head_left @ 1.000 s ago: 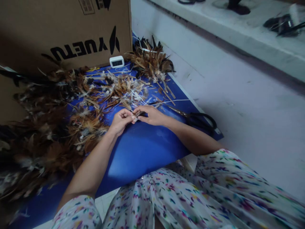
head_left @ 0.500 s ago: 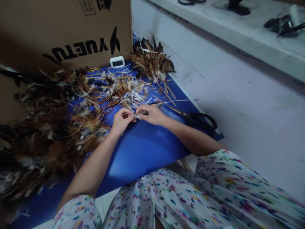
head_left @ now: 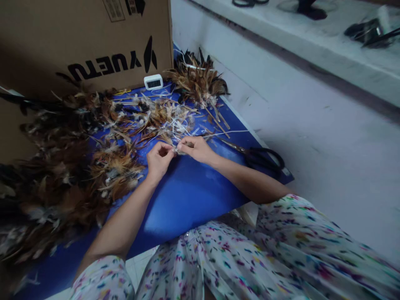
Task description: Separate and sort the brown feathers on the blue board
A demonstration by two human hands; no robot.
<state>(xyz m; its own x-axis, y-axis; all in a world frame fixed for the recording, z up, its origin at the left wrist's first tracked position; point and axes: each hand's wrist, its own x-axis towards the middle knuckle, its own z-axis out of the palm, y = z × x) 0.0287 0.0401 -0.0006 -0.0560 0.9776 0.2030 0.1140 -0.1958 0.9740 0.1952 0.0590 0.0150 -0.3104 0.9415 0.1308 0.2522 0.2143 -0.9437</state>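
My left hand (head_left: 160,160) and my right hand (head_left: 195,148) meet fingertip to fingertip over the blue table (head_left: 190,196). Both are closed in a pinch on a small feather (head_left: 180,152), whitish and fluffy where it shows between them. Most of it is hidden by my fingers. Just beyond the hands lies a loose heap of brown and white feathers (head_left: 153,114), with white string (head_left: 179,126) tangled in it. To the right of my right hand rest large black-handled scissors (head_left: 265,160), blades toward the heap.
Brown and black feather piles (head_left: 59,166) cover the table's left side. A feather bundle with sticks (head_left: 200,81) leans in the far corner by the wall. A white digital timer (head_left: 153,82) stands before a big cardboard box (head_left: 103,41). A ledge (head_left: 281,25) runs along the right.
My hands stay together with slight finger shifts. The left fingers have turned a little and the feather between the fingertips shows less. Everything else on the table stays put.
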